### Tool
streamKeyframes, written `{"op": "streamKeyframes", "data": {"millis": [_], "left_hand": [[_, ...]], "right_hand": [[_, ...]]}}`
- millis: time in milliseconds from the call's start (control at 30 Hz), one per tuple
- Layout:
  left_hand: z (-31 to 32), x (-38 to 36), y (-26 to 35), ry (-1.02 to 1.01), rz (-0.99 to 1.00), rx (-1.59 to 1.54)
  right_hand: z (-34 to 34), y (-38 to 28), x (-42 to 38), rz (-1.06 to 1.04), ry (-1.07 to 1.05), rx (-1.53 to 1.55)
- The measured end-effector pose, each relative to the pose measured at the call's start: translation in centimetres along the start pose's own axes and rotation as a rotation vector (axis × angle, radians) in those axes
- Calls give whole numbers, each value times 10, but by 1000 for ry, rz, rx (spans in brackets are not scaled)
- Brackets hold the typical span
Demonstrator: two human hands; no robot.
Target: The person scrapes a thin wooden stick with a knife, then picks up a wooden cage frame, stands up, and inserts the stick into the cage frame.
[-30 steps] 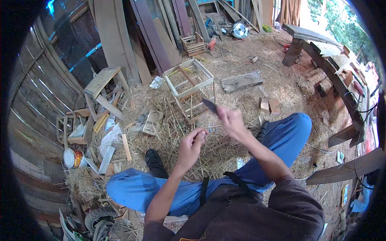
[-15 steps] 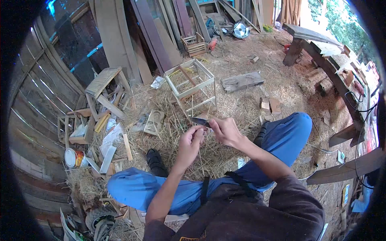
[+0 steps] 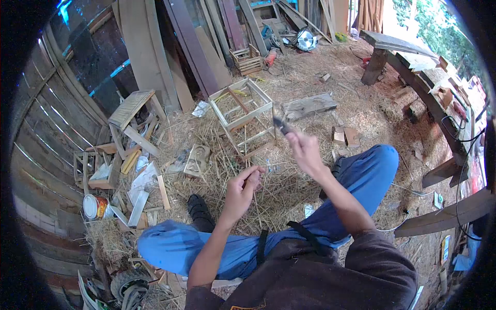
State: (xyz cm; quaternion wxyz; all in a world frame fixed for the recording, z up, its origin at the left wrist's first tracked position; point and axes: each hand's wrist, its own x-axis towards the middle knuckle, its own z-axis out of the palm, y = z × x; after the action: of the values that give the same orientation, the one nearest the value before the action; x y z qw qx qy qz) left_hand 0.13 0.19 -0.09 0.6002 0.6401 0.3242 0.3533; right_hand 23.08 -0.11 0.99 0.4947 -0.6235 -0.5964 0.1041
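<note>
A dark knife (image 3: 279, 124), blurred at its blade, is gripped in the right hand (image 3: 306, 154) near the centre of the frame. Just below and to the left, the fingers of the left hand (image 3: 242, 190) are curled together; whether anything slim is pinched cannot be told. Those fingertips could be cut if a fast stroke were misjudged.

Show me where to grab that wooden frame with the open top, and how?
I'd grip the wooden frame by its near top rail, coming from the person's side. The rail is a thin bar with open space behind, so fingers could probably curl over it and down inside.
</note>
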Motion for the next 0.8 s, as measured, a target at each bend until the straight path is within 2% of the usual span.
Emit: {"op": "streamKeyframes", "data": {"millis": [100,133,233,267,367,400,500,533,633,667,700,767,800], "left_hand": [[3,0,7,82,67,161],[1,0,3,110,88,203],[-6,-3,13,108,41,313],[-6,-2,17,95,12,340],[-8,1,7,99,126,338],[-7,2,8,111,159,348],[-9,0,17,65,69,321],[-9,1,19,60,61,344],[-7,2,13,53,71,371],[-9,4,3,59,103,363],[-9,6,7,66,135,356],[-6,3,15,70,80,317],[-4,3,21,73,51,294]], "right_hand": [[23,5,-12,-111,-5,41],[16,4,-11,-64,-83,-28],[-5,-2,4,124,-53,46],[-9,-10,6,32,0,34],[23,16,-19,-91,-118,55],[24,15,-14,-179,-134,-85],[7,3,-1,107,-134,-1],[1,-7,4,46,-86,20],[32,6,-25,-113,-171,26],[30,9,-25,-281,-164,-78],[28,7,-20,-189,-142,-24],[22,5,-6,0,-106,89],[13,3,0,50,-128,25]]}}
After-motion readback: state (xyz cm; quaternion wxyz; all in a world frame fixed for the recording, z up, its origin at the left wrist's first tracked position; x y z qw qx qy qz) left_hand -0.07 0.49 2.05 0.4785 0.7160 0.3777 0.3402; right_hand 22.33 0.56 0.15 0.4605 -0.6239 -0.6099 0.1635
